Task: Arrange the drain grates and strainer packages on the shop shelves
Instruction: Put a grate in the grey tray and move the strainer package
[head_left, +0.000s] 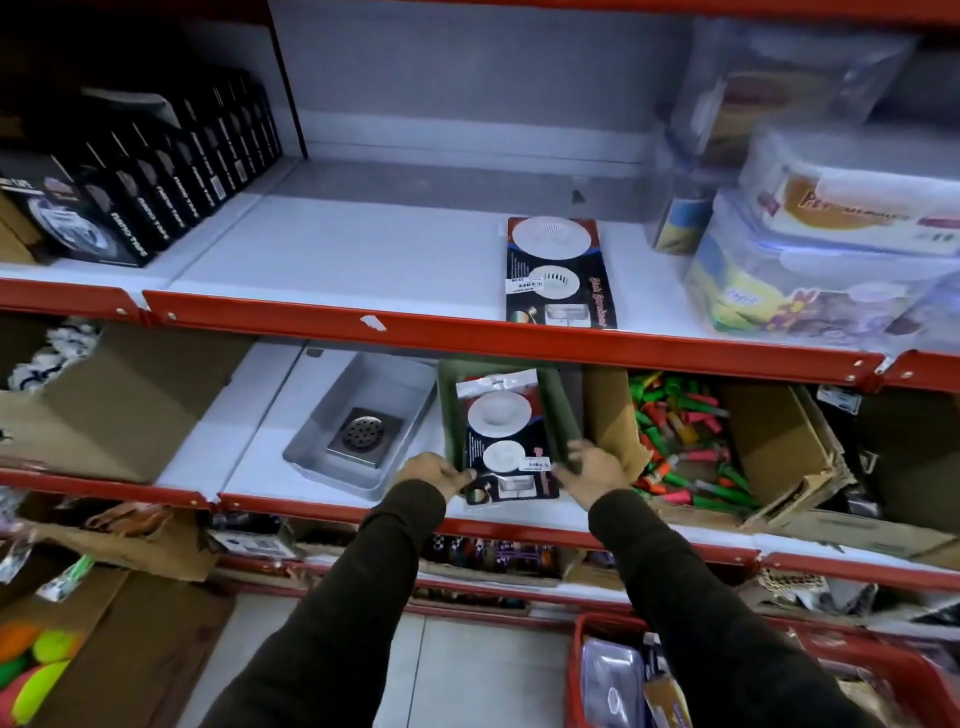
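Note:
A dark green tray (556, 410) sits on the middle shelf and holds a sink strainer package (501, 436) with white round strainers on a black and red card. My left hand (434, 475) grips the tray's front left corner. My right hand (595, 467) grips its front right corner. A second strainer package (558, 273) lies flat on the upper shelf. To the left of the green tray, a square metal drain grate (363, 434) rests in a grey tray (384, 384).
Black boxes (140, 182) line the upper shelf's left, clear plastic containers (831, 228) its right. A cardboard box of coloured items (680, 441) stands right of the green tray, another box (104, 410) far left. A red basket (753, 675) sits below right.

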